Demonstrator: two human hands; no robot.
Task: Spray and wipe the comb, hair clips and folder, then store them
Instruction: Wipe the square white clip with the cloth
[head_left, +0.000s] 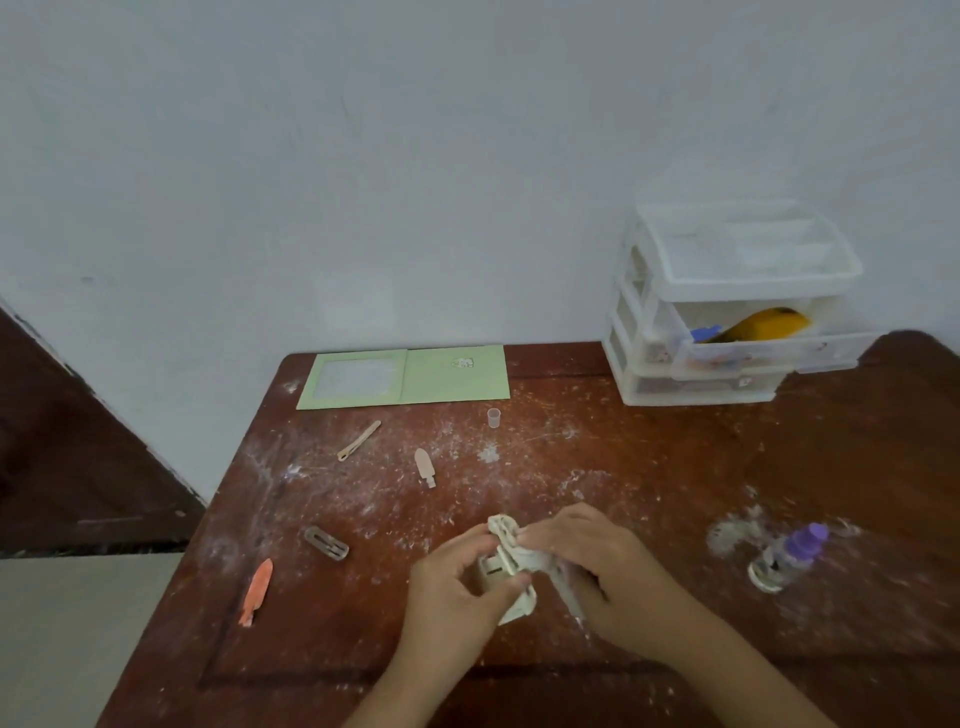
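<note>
My left hand (457, 587) grips a cream claw hair clip (511, 571) at the table's front centre. My right hand (587, 556) pinches a whitish cloth (563, 584) pressed against that clip. Loose on the table lie an orange clip (257, 590), a grey-brown snap clip (326, 543), a beige clip (425, 466) and a slim tan clip (359, 440). A green folder (405, 376) lies open at the back edge. A small spray bottle with a purple top (789, 556) lies on its side at the right. A yellow comb (761, 323) sits in the open drawer.
A clear plastic drawer unit (727, 306) stands at the back right, its middle drawer pulled out. A small clear cap (493, 417) stands near the folder. The brown table (649, 467) is streaked with white residue. The wall is close behind; the table's left edge drops to the floor.
</note>
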